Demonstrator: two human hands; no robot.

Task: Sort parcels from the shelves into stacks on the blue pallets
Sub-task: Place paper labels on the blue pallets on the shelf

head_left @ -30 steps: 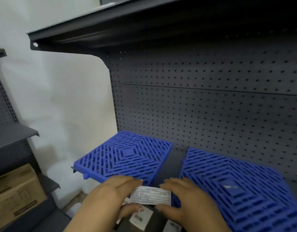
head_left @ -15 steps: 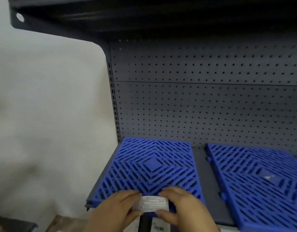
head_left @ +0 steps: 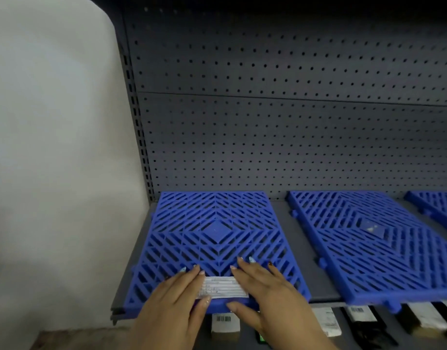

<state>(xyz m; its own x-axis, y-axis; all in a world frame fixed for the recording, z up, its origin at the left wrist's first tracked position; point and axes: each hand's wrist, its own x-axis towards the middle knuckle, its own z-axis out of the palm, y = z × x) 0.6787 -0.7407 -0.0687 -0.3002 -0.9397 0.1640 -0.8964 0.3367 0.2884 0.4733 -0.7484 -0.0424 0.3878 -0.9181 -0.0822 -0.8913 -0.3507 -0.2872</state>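
Observation:
A small flat parcel with a white label (head_left: 223, 288) lies on the front edge of the leftmost blue pallet (head_left: 216, 223). My left hand (head_left: 175, 306) holds its left side and my right hand (head_left: 264, 296) its right side. On both hands the fingers lie straight over the top and reach onto the pallet grid, while the thumbs sit against the parcel's near edge. Only the label shows between my hands. A second blue pallet (head_left: 368, 236) lies to the right and a third (head_left: 439, 205) at the far right; both are bare.
The pallets sit on a grey shelf (head_left: 284, 248) with a pegboard back (head_left: 267, 135). On the lower shelf stand several labelled parcels, among them one with a barcode (head_left: 225, 323) and one white (head_left: 327, 323). A white wall (head_left: 53, 147) is at left.
The view swung right and came closer to the shelf. My hands carried the parcel forward from in front of the shelf onto the left pallet's front edge, and the fingers straightened.

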